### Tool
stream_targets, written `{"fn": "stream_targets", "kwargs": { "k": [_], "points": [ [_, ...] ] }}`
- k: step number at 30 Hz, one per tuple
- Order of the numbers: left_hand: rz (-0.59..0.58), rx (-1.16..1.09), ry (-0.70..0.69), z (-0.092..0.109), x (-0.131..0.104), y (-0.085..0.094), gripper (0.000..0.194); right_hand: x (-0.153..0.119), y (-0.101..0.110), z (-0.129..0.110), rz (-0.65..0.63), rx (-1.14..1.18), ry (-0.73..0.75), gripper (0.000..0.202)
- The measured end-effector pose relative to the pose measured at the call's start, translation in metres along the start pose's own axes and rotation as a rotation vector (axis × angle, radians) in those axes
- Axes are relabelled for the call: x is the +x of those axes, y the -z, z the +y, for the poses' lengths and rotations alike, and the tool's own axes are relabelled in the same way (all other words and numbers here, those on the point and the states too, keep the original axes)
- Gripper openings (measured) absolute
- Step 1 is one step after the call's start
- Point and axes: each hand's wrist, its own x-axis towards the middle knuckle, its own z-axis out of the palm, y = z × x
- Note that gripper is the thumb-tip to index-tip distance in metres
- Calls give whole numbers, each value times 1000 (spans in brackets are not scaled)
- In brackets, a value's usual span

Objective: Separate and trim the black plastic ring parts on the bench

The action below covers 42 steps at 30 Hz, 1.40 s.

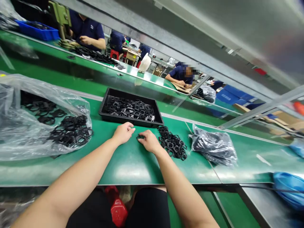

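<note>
My right hand [150,141] pinches a small black plastic part [140,137] just above the green tabletop. Left of it, my left hand [123,133] has its fingers curled in, and whether anything small is between them is hidden. Behind both hands stands a black tray [129,120] holding many black ring-shaped plastic parts [133,108]. Beside my right wrist lies a loose pile of similar black parts [173,143], close to the tray's right corner.
At left a large clear plastic bag [78,104] lies open with black parts [71,131] in it. A sealed bag [213,147] of dark pieces lies at right. Across the conveyor [95,80], co-workers sit near a green press [60,19] and a blue bin [39,31]. A metal shelf [190,41] hangs overhead.
</note>
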Motion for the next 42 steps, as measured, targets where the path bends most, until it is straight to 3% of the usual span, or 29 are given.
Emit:
{"fn": "stream_targets", "kwargs": {
  "k": [3,8,11,14,19,22,25,29,33,37,42],
  "points": [
    [12,41,-7,1,-1,2,26,-2,-8,12,2,47,-6,7],
    [70,149,-15,6,-8,0,28,1,-20,27,105,318,-70,16],
    [126,257,0,11,-16,8,29,-1,-25,29,142,386,-32,21],
    [157,426,13,18,-28,38,24,-4,-23,25,140,246,83,28],
    [194,768,69,33,-49,122,25,-5,-16,17,82,133,71,10],
    [28,1181,92,33,-58,155,46,-4,-15,19,107,196,32,9],
    [-129,1313,67,30,-65,164,56,-4,-18,24,151,379,-29,11],
    [-168,1305,114,35,-63,160,38,-2,-24,27,150,674,-121,23],
    [31,1132,115,45,-55,143,39,-2,-28,18,125,950,-203,15],
    [35,575,180,49,-47,99,45,-2,-28,4,122,1227,-241,14],
    [-8,239,63,41,-27,28,48,7,-23,-3,49,1424,-356,18]
  ]
}}
